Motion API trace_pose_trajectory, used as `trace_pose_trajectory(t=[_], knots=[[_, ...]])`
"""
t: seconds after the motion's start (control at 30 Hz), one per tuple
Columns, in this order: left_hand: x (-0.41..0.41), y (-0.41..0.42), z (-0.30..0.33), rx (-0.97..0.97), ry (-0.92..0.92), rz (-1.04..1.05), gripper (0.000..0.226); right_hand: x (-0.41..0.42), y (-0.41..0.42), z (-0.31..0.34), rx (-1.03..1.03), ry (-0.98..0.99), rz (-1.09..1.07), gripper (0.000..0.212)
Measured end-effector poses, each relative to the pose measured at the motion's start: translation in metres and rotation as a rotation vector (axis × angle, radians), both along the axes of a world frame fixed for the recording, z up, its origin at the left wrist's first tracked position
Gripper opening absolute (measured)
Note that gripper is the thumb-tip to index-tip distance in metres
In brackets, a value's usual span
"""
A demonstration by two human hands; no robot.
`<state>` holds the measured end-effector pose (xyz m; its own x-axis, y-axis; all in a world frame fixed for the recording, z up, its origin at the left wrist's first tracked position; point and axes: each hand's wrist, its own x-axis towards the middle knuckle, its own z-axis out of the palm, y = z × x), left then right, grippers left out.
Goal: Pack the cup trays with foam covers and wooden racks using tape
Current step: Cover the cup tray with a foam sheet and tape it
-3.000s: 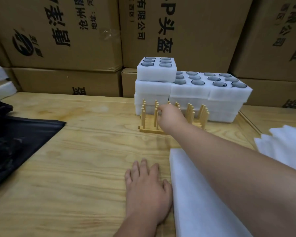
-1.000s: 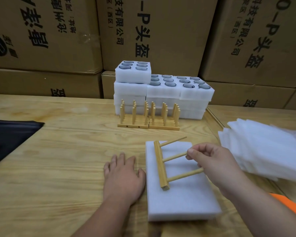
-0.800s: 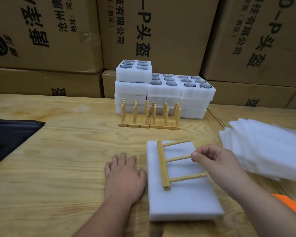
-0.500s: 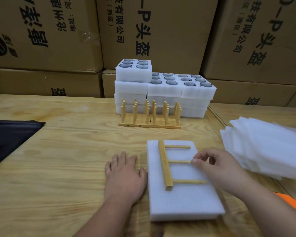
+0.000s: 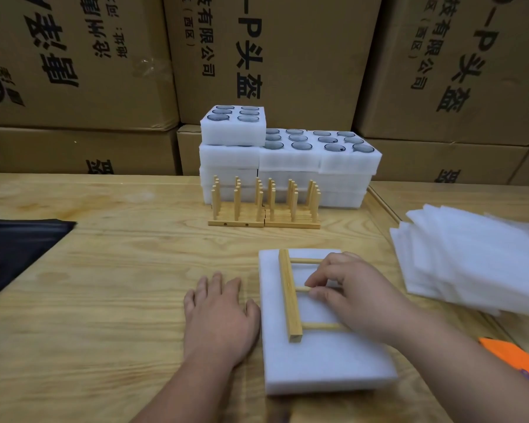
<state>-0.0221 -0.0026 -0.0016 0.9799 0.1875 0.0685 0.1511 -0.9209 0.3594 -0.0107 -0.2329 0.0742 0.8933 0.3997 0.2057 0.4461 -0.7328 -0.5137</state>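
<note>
Wooden rack [image 5: 290, 296]: laid flat on foam cover [image 5: 324, 355], middle peg pinched by right hand [image 5: 353, 296].
Left hand [image 5: 219, 312]: rested flat, fingers straight, at the rack's 9 o'clock.

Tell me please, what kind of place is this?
Probably a warehouse packing bench: large printed brown cardboard cartons stacked behind, white foam trays holding cups piled on the light plywood table, loose white foam sheets alongside.
</note>
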Motion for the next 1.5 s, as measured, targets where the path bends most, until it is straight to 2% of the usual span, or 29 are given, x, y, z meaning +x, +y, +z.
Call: trace_pose_trajectory(t=[0.13,0.3,0.4,0.5,0.6,0.67,0.77,0.87,1.0,1.1,1.2,1.27,1.33,1.4,1.43,1.5], knots=[[0.000,0.000,0.000,-0.004,0.006,-0.002,0.062,-0.003,0.000,-0.001,0.037,-0.006,0.004,0.029],[-0.001,0.000,0.001,-0.007,0.005,0.001,0.061,-0.008,0.001,0.004,0.021,0.035,-0.010,0.016],[-0.001,0.000,0.002,-0.003,0.004,-0.001,0.061,-0.019,-0.012,0.022,0.089,-0.030,-0.076,0.008],[0.000,0.001,0.001,0.010,0.008,-0.001,0.061,-0.041,-0.047,0.046,0.160,-0.152,-0.165,0.013],[0.001,0.001,0.000,0.047,0.003,-0.002,0.060,-0.070,-0.096,0.059,0.097,-0.212,-0.328,0.026],[0.001,0.001,-0.001,0.050,-0.005,-0.001,0.059,-0.086,-0.142,0.046,-0.010,-0.169,-0.457,0.035],[0.001,0.000,-0.001,0.064,-0.002,-0.003,0.059,-0.104,-0.254,-0.015,-0.156,-0.036,-0.727,0.046],[0.001,0.000,-0.001,0.075,-0.008,-0.001,0.058,-0.126,-0.321,-0.079,-0.276,0.050,-0.860,0.054],[0.000,-0.001,-0.001,0.077,-0.017,0.006,0.058,-0.150,-0.283,-0.073,-0.345,0.200,-0.889,0.056],[0.000,-0.001,-0.001,0.065,-0.009,0.011,0.059,-0.157,-0.219,-0.033,-0.456,0.188,-0.815,0.066],[-0.001,0.002,-0.002,0.030,0.009,-0.004,0.059,-0.159,-0.190,-0.012,-0.563,0.188,-0.768,0.068],[-0.002,0.006,0.000,-0.109,-0.021,-0.002,0.053,-0.162,-0.179,-0.002,-0.512,0.205,-0.779,0.062],[-0.004,0.008,0.014,-0.448,-0.119,0.050,0.043,-0.169,-0.168,0.006,-0.368,0.147,-0.784,0.052],[-0.012,0.005,0.037,-0.757,-0.308,0.060,0.031,-0.172,-0.156,0.013,-0.221,0.096,-0.771,0.053],[-0.019,0.001,0.053,-0.817,-0.410,0.017,0.025,-0.173,-0.147,0.019,-0.188,0.080,-0.756,0.054],[-0.040,-0.014,0.090,-0.889,-0.550,-0.150,0.029,-0.171,-0.126,0.035,-0.133,0.051,-0.696,0.056]])
